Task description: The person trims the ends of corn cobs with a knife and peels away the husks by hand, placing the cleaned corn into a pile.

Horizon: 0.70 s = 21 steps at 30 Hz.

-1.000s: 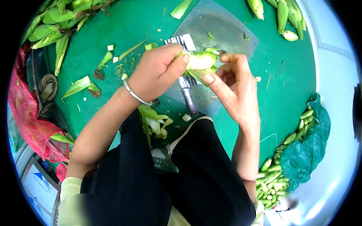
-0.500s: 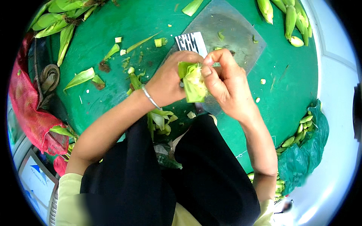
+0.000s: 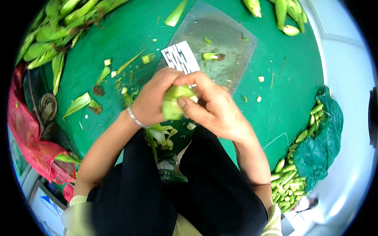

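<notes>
A young ear of corn in pale green husk (image 3: 173, 103), its cut end slightly blurred, is between my two hands over my knees. My left hand (image 3: 149, 98) is wrapped round its left side, fingers mostly hidden behind it. On the other side my right hand (image 3: 216, 110) presses its thumb on the husk, with the fingers curled over the top. Just beyond my hands a white card with black marks (image 3: 181, 57) lies on a grey board (image 3: 232, 43). A cut husk tip with a brown end (image 3: 212, 56) rests on that board.
Unpeeled corn ears (image 3: 45, 35) are heaped at far left, with more (image 3: 281, 13) at far right. Peeled ears (image 3: 287, 185) spill from a green bag (image 3: 319, 149) at right. A red mesh sack (image 3: 31, 137) stands left. Husk scraps (image 3: 78, 104) litter the green surface (image 3: 283, 106).
Both hands have come lower and to the left with the corn. My right hand has gone from pinching at the cut end to closing over the husk. The view has shifted somewhat.
</notes>
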{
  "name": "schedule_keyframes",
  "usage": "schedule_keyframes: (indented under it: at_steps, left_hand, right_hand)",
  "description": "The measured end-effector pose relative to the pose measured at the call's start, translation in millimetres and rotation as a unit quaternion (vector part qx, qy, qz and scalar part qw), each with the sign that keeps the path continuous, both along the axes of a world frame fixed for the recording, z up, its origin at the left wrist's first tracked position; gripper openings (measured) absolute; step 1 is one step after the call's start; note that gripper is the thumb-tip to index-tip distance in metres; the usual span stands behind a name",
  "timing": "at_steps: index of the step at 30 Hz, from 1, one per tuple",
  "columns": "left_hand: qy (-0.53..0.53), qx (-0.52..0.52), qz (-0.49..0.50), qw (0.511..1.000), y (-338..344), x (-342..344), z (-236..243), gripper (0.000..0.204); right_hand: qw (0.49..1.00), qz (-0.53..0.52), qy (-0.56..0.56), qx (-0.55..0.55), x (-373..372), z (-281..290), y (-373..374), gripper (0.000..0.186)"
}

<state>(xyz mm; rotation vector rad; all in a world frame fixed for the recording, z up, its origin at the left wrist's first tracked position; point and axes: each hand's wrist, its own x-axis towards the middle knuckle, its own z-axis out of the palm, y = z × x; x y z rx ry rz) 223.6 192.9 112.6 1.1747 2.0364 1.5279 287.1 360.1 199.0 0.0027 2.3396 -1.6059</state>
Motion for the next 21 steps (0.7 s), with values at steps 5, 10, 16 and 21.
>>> schedule_keyframes:
  at_steps: [5,10,16,21]
  left_hand:
    - [-0.234,0.096,0.136,0.958,-24.7,-14.5,9.0,0.033]
    - [-0.563,0.224,0.227,0.762,-32.0,-30.1,26.8,0.025]
    - [-0.466,0.219,0.345,0.785,-37.6,-100.4,-24.7,0.014]
    - [0.071,-0.143,0.363,0.918,-62.9,-224.1,-73.0,0.024]
  right_hand:
    - [0.947,0.093,-0.029,-0.307,48.8,-51.0,-0.9,0.055]
    - [0.998,-0.029,0.018,-0.05,43.3,-72.5,-27.2,0.092]
    - [0.936,-0.134,-0.201,-0.257,42.6,-75.3,7.0,0.077]
    - [0.898,-0.404,-0.113,-0.129,-17.6,-112.5,155.3,0.047]
